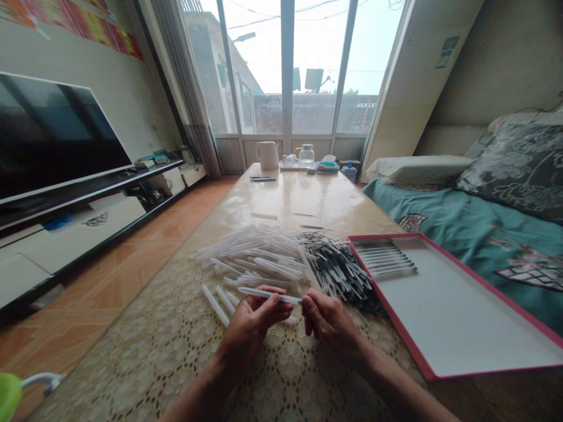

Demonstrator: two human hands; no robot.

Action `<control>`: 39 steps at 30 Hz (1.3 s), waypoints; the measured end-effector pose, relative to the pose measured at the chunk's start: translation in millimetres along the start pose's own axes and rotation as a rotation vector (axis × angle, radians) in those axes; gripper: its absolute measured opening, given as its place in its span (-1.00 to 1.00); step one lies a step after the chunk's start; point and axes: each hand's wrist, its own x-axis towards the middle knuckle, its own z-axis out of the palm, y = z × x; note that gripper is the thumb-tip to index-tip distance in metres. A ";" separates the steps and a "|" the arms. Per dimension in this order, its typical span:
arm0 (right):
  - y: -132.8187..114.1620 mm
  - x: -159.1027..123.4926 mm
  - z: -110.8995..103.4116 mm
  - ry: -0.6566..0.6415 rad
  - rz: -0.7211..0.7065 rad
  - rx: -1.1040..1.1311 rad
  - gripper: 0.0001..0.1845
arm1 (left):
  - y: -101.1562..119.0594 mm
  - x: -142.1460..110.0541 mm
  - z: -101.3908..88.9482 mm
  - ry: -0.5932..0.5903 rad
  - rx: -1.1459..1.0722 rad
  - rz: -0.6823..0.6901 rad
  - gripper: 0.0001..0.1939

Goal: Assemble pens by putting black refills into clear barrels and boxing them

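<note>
My left hand is closed around a whitish, see-through pen barrel, held almost level above the table. A dark end at the barrel's right side runs into the pinched fingers of my right hand; it looks like a pen refill, mostly hidden by the fingertips. Just beyond my hands lies a heap of empty pen barrels, with a few loose ones beside my left hand. To its right is a pile of black-and-white pen refills. Several pens lie side by side in a shallow pink-rimmed box.
The long table has a patterned cover. At its far end stand a pale jug, a glass pot and a wipes pack. A bed borders the right side; a television stands left.
</note>
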 end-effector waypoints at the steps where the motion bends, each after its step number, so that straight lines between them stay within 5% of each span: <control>1: -0.2 0.0 -0.3 0.011 0.001 -0.010 -0.60 | 0.3 0.0 0.1 -0.001 0.000 0.000 -0.82; 6: -1.8 -0.2 -0.8 0.025 -0.020 -0.001 -0.77 | 1.0 1.2 -0.3 0.020 0.008 -0.003 -0.79; 13: 0.7 0.0 1.0 0.002 -0.031 -0.014 -0.59 | 0.1 1.0 -1.9 0.004 0.014 -0.017 -0.76; 18: -0.8 -0.1 1.0 0.041 -0.009 -0.004 -0.72 | 0.3 0.5 -1.8 0.016 0.008 0.013 -0.77; 24: 2.2 0.0 3.1 0.013 -0.005 0.018 -0.57 | -0.3 1.6 -1.8 0.017 0.015 -0.006 -0.75; 39: -3.3 -1.6 0.2 -0.014 -0.010 0.064 -0.67 | -1.7 1.1 -3.2 -0.024 0.046 0.031 -0.79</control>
